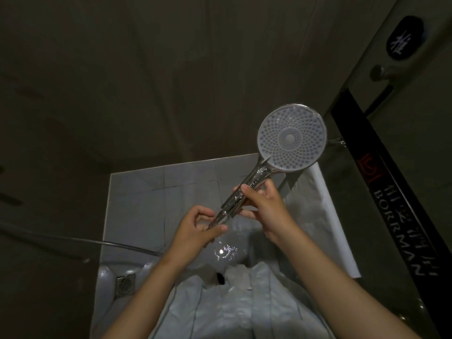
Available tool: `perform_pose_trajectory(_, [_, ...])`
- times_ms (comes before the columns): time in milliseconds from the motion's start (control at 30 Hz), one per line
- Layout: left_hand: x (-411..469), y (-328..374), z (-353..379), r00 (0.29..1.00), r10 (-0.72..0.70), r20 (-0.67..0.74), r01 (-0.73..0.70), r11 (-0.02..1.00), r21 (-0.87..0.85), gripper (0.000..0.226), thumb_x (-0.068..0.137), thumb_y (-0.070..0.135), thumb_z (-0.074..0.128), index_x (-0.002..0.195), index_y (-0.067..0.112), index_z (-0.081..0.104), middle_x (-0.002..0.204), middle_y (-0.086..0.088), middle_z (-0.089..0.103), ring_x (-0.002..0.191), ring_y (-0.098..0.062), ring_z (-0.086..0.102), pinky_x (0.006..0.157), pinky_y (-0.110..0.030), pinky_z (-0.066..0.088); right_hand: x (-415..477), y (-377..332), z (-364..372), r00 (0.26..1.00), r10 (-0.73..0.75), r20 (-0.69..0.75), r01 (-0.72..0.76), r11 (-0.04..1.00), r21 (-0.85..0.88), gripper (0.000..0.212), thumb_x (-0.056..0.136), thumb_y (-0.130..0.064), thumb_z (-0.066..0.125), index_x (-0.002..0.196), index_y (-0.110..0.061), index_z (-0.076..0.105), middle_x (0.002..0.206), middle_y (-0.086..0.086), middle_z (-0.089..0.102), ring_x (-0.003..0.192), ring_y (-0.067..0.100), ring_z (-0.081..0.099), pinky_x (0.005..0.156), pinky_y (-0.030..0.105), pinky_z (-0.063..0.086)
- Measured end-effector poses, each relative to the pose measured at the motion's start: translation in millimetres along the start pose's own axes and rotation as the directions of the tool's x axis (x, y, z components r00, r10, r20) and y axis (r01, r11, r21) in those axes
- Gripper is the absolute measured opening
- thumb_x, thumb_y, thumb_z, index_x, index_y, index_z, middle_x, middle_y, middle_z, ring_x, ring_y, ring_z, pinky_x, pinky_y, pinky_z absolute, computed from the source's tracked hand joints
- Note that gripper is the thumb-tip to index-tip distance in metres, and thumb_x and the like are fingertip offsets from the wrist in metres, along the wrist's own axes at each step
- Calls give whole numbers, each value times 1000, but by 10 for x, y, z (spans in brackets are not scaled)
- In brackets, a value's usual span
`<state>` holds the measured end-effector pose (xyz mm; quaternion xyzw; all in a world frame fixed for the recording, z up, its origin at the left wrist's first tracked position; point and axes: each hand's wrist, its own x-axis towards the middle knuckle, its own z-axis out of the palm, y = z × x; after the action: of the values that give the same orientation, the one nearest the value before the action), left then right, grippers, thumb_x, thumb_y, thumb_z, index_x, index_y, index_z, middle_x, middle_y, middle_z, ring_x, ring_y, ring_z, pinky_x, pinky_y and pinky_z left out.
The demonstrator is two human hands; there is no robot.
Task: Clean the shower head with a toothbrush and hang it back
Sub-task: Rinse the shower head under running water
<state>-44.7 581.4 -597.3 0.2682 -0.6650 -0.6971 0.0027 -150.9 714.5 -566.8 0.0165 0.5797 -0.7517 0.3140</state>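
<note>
Gripping the shower head (291, 137), left hand (195, 232) and right hand (267, 206) sit near glass door (415, 152).

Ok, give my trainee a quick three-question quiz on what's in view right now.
1. The left hand and right hand both hold the shower head. Which is nearer its nozzle face? A) left B) right
2. Fill in: the floor drain lies to the person's ____.
3. True or false: the shower head's nozzle face points down at the floor drain.
Key: 1 B; 2 left; 3 false.
</note>
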Motion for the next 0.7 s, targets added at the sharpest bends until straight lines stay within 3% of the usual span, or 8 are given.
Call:
perform_pose_trajectory(100, [0,-10,-10,1000,30,2,-30,1000,4,18,77,-4,70,78,4,54,47,6,53,39,-2,45,41,-12,35,7,26,-10,1000,6,-23,-5,1000,8,17,91,-8,57,99,-18,46,89,5,69,72,11,69,66,35,59])
perform_pose_trajectory(267, [15,34,-18,995,10,100,-14,999,37,18,91,7,57,73,8,57,52,5,58,41,-2,44,44,-12,34,29,-9,-37,999,1,-46,-1,1000,-6,14,92,-9,56,98,-16,46,85,2,70,71,12,69,69,38,60])
perform_pose_trajectory(433, [58,1,-6,992,-41,119,32,997,75,30,98,18,45,90,-6,62,52,7,49,41,-2,37,44,-14,30,54,-44,-17,998,-20,-67,21,1000,18,15,91,-7,57,98,-15,47,87,6,69,70,14,68,51,24,54])
perform_pose_trajectory(500, [59,-1,4,994,-42,103,37,998,47,28,97,17,48,90,-7,61,51,5,47,44,-5,37,42,-12,29,58,-41,-8,997,-22,-74,23,1000,21,15,91,-7,57,97,-15,47,87,6,69,70,14,68,50,23,53])
perform_pose_trajectory(600, [62,10,-10,996,3,86,-5,1000,15,9,86,13,66,86,11,58,52,5,52,45,-5,41,43,-13,31,54,-23,-4,997,-27,-77,29,999,24,15,91,-7,57,99,-13,47,88,7,69,73,17,68,50,23,53])
perform_pose_trajectory(700, [62,14,-25,996,51,67,-55,996,68,26,75,6,76,80,13,52,53,8,53,45,0,43,46,-11,34,56,-21,3,996,-22,-85,26,999,39,15,91,-7,57,100,-13,47,89,8,69,75,20,68,51,24,54])
